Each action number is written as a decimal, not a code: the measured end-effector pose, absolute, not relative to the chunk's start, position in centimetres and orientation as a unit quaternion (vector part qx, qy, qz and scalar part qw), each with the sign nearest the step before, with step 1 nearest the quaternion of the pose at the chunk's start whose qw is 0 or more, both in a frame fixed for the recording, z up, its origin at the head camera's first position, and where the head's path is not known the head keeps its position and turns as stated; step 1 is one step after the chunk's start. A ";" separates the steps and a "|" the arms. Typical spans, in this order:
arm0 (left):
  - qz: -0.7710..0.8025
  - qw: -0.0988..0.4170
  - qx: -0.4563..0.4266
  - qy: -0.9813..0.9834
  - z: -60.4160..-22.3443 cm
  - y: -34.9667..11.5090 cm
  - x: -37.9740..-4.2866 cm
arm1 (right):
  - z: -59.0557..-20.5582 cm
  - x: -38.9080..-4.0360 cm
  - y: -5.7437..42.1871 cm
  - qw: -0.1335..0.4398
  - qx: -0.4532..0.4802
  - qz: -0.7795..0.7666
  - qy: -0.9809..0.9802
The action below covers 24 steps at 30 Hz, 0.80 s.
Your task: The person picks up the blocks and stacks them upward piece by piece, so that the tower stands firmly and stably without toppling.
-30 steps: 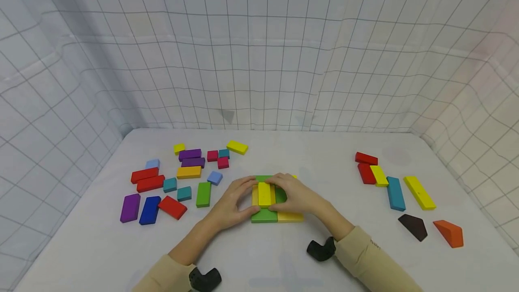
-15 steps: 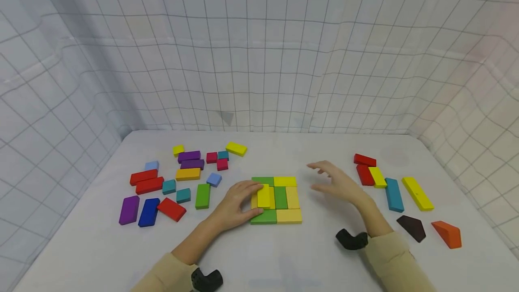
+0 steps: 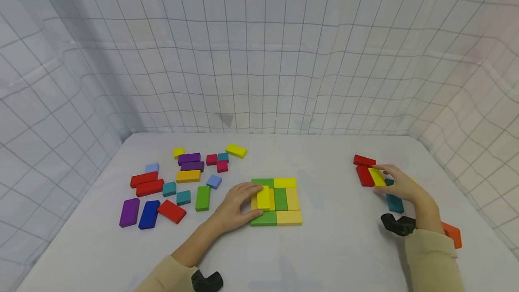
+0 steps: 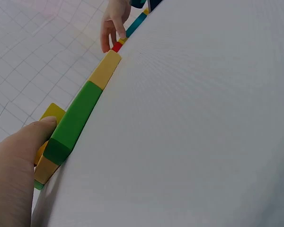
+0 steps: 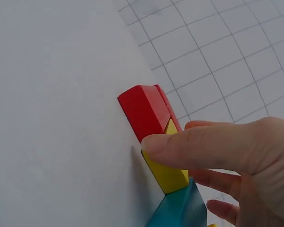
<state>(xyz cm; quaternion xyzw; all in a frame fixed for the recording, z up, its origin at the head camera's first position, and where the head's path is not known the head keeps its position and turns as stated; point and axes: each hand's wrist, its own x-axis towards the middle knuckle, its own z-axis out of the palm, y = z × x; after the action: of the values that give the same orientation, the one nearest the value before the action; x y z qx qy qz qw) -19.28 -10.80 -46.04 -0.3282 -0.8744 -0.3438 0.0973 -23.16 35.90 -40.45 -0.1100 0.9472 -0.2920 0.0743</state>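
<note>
In the head view a flat rectangle of green, yellow and tan blocks (image 3: 289,217) lies mid-table. On its left part sits a raised yellow block (image 3: 264,198), gripped at its left between the thumb and fingers of my left hand (image 3: 235,206). My right hand (image 3: 403,186) is at the right-hand group and pinches a smaller yellow block (image 3: 377,177). That block touches a red block (image 3: 365,176) and a teal block (image 3: 394,202). In the right wrist view my thumb (image 5: 163,147) covers part of the yellow block (image 5: 168,175); the fingers behind are partly hidden.
On the left lie several loose blocks, among them a purple block (image 3: 129,212), a blue block (image 3: 149,214) and a green block (image 3: 202,198). An orange block (image 3: 452,234) is partly behind the right forearm. A grid-patterned curtain (image 3: 267,57) encloses the table.
My right hand has left the raised yellow block and moved right to the smaller yellow block, which it now pinches. The left hand has stayed at the raised block.
</note>
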 end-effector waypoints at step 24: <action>-0.348 0.081 -0.320 -0.877 -45.8 -10.9 -19.1 | -39.2 -23.1 31.3 -0.032 -0.154 -0.314 0.936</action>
<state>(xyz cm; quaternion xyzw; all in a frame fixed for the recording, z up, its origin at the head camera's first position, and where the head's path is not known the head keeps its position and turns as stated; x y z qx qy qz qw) -19.13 -10.87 -45.85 -0.3199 -0.8774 -0.3483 0.0808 -23.10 31.31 -39.22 -0.1542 0.9364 -0.3137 -0.0322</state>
